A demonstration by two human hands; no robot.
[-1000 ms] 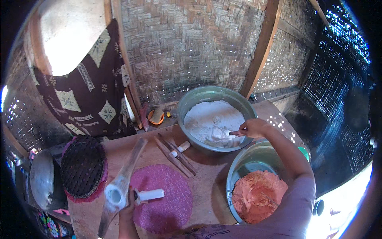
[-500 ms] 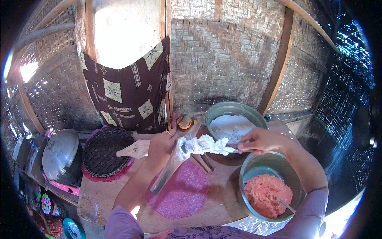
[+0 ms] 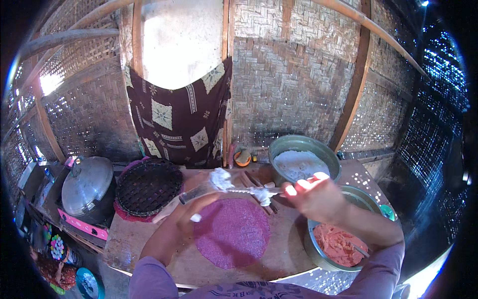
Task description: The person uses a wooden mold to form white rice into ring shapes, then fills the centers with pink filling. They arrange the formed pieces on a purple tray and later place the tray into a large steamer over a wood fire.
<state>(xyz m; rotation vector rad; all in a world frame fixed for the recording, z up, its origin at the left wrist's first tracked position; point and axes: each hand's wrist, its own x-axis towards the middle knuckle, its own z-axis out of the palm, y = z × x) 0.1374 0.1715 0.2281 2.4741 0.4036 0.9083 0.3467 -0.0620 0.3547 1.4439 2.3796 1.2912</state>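
Note:
My left hand [image 3: 186,217] is closed round a pale wooden tool [image 3: 167,208], blurred by motion, whose kind I cannot make out. In a closed grip, my right hand [image 3: 321,202] holds a thin rod [image 3: 250,190] level, pointing left toward that tool. White clumps [image 3: 261,195] cling to the rod, and another white lump [image 3: 219,179] sits at its left end. Below both hands a round pink sheet [image 3: 231,239] lies flat on the wooden table [image 3: 144,244]. A small white bit [image 3: 195,218] shows beside my left hand.
A basin of white powder [image 3: 301,164] stands far right, behind a basin of orange-pink paste [image 3: 341,244] with a spoon. At left are a black woven tray [image 3: 149,187] and a lidded pot [image 3: 88,185] on a pink-fronted stove. Wooden sticks [image 3: 263,202] lie mid-table.
The wooden tool has tilted and lowered in my left hand. The long white mass on the rod has broken into separate clumps, baring the rod. The view has shifted slightly.

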